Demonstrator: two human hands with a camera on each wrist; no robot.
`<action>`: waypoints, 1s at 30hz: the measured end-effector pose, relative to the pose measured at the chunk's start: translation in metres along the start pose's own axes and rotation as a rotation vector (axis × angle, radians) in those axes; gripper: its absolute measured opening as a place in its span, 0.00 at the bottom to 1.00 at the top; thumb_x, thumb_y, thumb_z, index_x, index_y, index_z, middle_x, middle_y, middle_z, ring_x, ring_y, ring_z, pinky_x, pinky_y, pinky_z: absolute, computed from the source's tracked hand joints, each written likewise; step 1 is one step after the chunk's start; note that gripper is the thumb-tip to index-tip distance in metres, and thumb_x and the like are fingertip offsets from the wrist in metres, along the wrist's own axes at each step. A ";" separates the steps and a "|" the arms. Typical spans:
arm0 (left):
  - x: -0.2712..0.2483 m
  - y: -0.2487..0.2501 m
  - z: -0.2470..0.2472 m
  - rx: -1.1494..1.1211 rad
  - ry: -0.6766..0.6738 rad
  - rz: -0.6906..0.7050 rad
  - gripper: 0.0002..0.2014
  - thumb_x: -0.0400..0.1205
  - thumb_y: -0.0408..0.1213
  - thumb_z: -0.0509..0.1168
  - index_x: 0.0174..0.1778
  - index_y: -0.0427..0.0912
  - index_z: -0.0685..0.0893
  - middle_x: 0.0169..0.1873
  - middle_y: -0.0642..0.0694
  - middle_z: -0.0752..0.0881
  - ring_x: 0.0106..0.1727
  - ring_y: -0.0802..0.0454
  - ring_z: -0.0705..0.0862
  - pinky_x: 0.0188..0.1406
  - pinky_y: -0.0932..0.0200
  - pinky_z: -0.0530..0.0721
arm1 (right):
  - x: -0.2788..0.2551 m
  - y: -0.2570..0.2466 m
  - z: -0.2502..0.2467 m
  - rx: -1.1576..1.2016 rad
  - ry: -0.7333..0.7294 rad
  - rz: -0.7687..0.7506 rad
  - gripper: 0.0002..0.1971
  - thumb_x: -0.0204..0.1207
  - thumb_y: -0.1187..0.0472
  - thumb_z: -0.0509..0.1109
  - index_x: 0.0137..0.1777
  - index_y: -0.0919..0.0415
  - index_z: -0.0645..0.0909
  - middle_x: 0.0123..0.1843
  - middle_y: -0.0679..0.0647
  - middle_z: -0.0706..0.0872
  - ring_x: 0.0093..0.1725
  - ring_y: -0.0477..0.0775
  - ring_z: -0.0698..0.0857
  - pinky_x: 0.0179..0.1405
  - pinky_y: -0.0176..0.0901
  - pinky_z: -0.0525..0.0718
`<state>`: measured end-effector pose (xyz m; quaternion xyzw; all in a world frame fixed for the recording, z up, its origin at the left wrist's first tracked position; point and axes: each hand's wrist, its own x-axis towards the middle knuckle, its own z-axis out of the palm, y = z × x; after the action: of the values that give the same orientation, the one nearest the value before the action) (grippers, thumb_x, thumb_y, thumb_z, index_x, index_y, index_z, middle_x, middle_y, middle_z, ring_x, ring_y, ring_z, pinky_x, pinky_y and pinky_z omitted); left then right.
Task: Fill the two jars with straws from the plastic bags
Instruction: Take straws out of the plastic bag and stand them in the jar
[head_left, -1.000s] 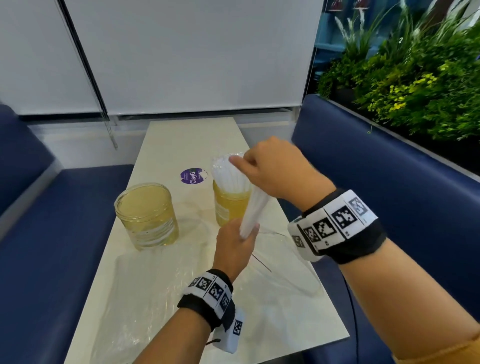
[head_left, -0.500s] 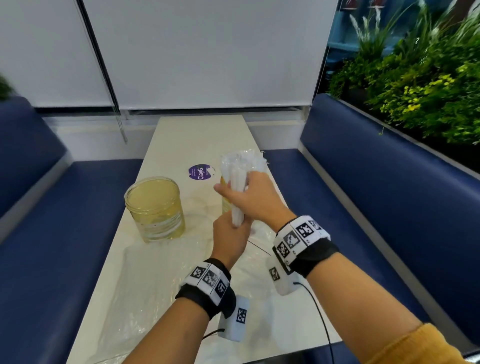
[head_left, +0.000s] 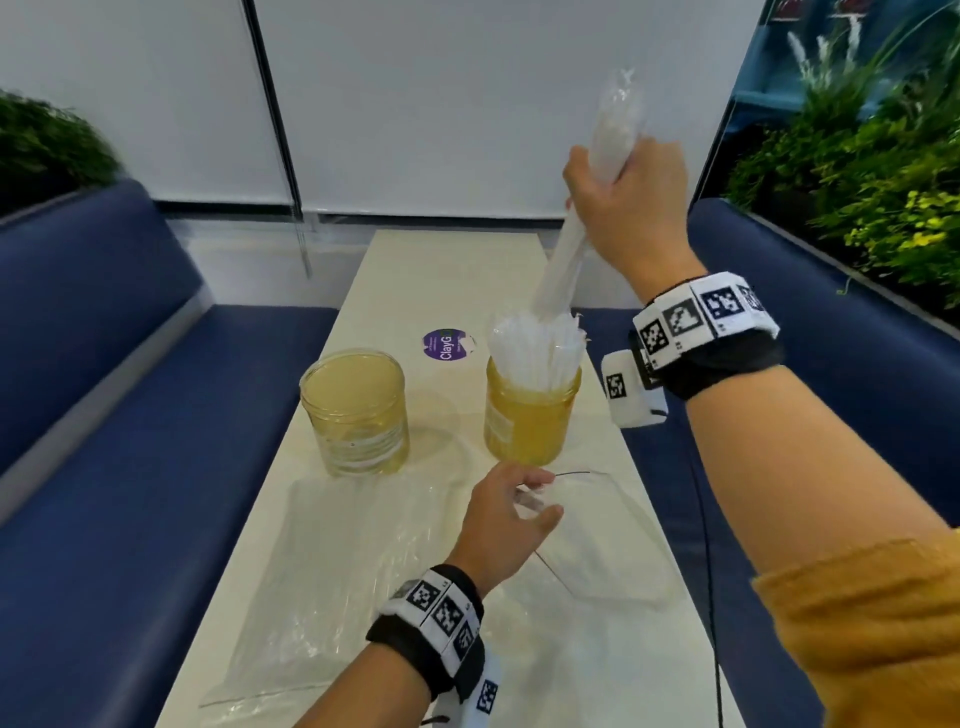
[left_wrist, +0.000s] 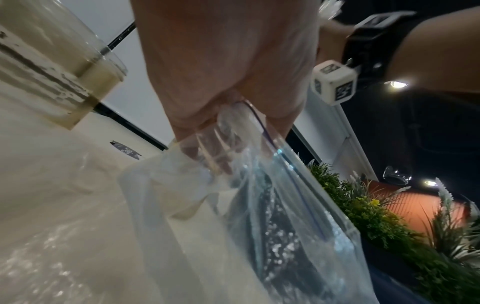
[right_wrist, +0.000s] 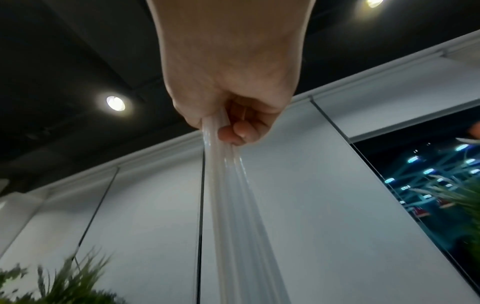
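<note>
- Two jars stand side by side on the surface: the right jar already bristles with white straws, while the left jar holds none that can be seen.
- The right hand is raised above the right jar with its fingers curled round a bundle of straws; the bundle's lower tips reach down to the straws standing in the jar, and its upper end juts out above the fist.
- A crinkled clear wrapping seems to cover that upper end, though blur makes this hard to be sure of.
- The right wrist view confirms the grip: the fingers fold over the pale tubes.
- The left hand is low, just in front of the right jar, pinching the mouth of a clear zip bag whose body lies on the surface; it looks empty.
- A second plastic bag lies flat on the near part of the surface, in front of the left jar, and appears empty as well.
- As a judgement, the task is roughly half done: the right jar is nearly full and this bundle should top it up.
- Left to do: fill the left jar, though no further supply of loose straws is visible.
</note>
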<state>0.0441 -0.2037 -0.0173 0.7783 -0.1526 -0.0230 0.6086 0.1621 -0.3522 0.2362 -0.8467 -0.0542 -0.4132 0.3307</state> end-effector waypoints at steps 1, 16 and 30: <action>0.001 0.001 0.000 0.003 -0.004 0.005 0.13 0.75 0.39 0.78 0.54 0.50 0.88 0.53 0.51 0.85 0.48 0.52 0.90 0.55 0.56 0.88 | 0.002 0.005 0.008 -0.049 -0.008 -0.009 0.27 0.77 0.43 0.61 0.35 0.69 0.86 0.30 0.58 0.88 0.30 0.58 0.88 0.31 0.50 0.85; 0.007 0.003 -0.003 0.057 -0.004 0.022 0.14 0.77 0.30 0.77 0.59 0.38 0.89 0.52 0.48 0.84 0.45 0.76 0.83 0.42 0.80 0.77 | -0.061 0.098 0.092 -0.262 -0.581 0.347 0.19 0.76 0.47 0.71 0.47 0.67 0.79 0.31 0.59 0.89 0.26 0.55 0.87 0.36 0.46 0.91; 0.008 0.004 0.001 0.069 0.043 -0.008 0.13 0.76 0.34 0.78 0.57 0.43 0.90 0.51 0.51 0.86 0.49 0.64 0.86 0.46 0.77 0.78 | -0.067 0.097 0.083 -0.239 -0.261 -0.026 0.17 0.77 0.49 0.76 0.61 0.53 0.81 0.54 0.51 0.85 0.49 0.49 0.83 0.46 0.45 0.82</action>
<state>0.0504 -0.2072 -0.0123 0.7996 -0.1371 -0.0037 0.5846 0.2086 -0.3649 0.1002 -0.9257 -0.0581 -0.3076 0.2123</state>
